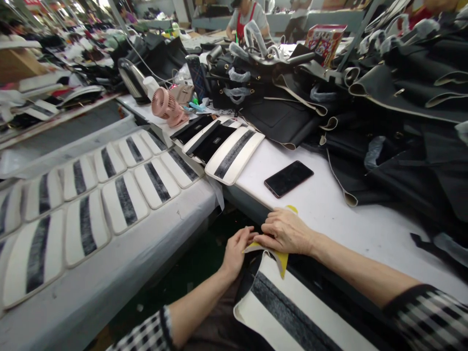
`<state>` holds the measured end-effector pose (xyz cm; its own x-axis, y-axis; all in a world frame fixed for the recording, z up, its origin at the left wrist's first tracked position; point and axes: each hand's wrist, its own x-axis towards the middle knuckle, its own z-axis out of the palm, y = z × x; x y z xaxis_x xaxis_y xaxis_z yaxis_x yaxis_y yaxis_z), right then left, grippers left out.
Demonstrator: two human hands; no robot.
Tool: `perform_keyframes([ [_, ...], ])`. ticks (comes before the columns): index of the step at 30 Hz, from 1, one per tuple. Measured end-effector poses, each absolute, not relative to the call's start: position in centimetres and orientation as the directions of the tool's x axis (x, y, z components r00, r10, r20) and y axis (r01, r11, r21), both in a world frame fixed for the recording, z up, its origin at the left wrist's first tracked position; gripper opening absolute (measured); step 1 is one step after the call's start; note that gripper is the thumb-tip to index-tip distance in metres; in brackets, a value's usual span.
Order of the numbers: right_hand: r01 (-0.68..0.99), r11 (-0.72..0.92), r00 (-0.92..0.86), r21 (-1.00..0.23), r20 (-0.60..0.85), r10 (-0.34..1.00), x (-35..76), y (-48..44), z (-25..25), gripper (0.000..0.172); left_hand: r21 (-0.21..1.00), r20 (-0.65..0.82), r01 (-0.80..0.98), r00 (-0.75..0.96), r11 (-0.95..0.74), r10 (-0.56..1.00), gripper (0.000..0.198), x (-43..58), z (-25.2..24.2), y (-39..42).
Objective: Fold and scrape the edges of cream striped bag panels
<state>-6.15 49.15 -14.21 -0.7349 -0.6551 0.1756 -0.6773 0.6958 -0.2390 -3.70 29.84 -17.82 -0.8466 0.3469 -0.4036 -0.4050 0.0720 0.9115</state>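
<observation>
A white panel with a dark grey stripe [288, 312] lies across my lap at the table's front edge. A small yellow-backed piece [282, 259] sits at its upper corner. My left hand [236, 251] pinches the edge of that piece with curled fingers. My right hand [287, 231] presses down on it from above, fingers together and bent over it. A bit of yellow [292, 209] shows beyond my right knuckles.
A black phone [288, 178] lies on the white table [329, 204] just past my hands. Several striped white panels [124, 200] are laid out on the left bench. Black bags [402, 126] pile up at the right, a pink fan [166, 105] at the back. A person in a red apron [246, 17] works far behind.
</observation>
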Motion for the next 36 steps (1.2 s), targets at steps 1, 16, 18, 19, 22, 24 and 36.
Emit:
perform_keyframes([
  [1,-0.682,0.692,-0.73,-0.237,0.174,-0.661,-6.2,49.1,-14.1,0.052,0.929,-0.36,-0.365,-0.861,0.055,0.36,0.059,-3.7,-17.1,29.4],
  [16,-0.753,0.64,-0.658,-0.155,0.14,-0.74,-6.2,49.3,-14.1,0.055,0.884,-0.167,0.145,-0.789,0.444,0.591,0.025,-2.1,-12.2,28.5],
  [18,-0.76,0.634,-0.65,-0.143,0.13,-0.749,-6.2,49.4,-14.0,0.055,0.873,-0.157,0.169,-0.791,0.457,0.592,0.023,-2.0,-12.3,28.5],
  [19,-0.762,0.632,-0.647,-0.14,0.125,-0.752,-6.2,49.4,-14.0,0.055,0.864,-0.155,0.181,-0.792,0.469,0.591,0.023,-1.9,-12.4,28.5],
  [22,-0.765,0.629,-0.642,-0.134,0.101,-0.76,-6.1,49.5,-14.0,0.054,0.827,-0.161,0.22,-0.789,0.517,0.594,0.024,-1.8,-12.7,28.5],
  [24,-0.764,0.632,-0.644,-0.132,0.079,-0.761,-6.0,49.6,-14.1,0.054,0.811,-0.16,0.247,-0.778,0.53,0.608,0.027,-1.7,-12.9,28.5],
  [36,-0.613,0.758,-0.768,-0.222,-0.057,-0.638,-2.0,49.3,-13.9,0.048,0.957,-0.13,0.095,-0.702,0.273,0.7,0.036,-2.0,-13.9,28.3],
])
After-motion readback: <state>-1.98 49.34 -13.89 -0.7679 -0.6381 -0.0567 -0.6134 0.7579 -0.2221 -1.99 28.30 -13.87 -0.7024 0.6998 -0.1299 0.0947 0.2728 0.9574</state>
